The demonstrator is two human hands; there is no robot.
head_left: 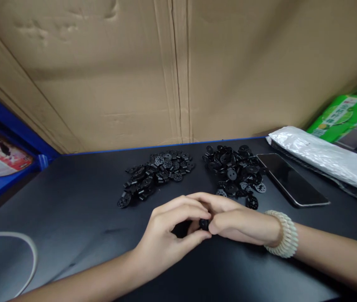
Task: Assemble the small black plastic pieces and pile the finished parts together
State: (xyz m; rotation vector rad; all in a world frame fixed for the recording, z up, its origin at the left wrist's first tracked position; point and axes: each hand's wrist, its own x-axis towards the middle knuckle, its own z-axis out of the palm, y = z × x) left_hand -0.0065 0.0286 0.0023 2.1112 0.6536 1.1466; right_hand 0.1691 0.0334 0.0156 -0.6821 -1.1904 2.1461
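Note:
Between my two hands is a small round black plastic part (204,224), partly covered by the fingers. My left hand (172,230) pinches it from the left with thumb and fingertips. From the right, my right hand (231,218) closes on the same part, its thumb against it and its fingers behind. Beyond the hands lie two piles of black plastic pieces: a left pile (159,167) with many perforated round discs, and a right pile (231,167) of similar discs, some with two holes.
A phone (291,178) lies right of the right pile. Behind it are a silvery plastic package (326,155) and a green pack (345,113). Cardboard (118,75) stands along the back edge of the black table (55,201). A white cable (24,237) curves at the left.

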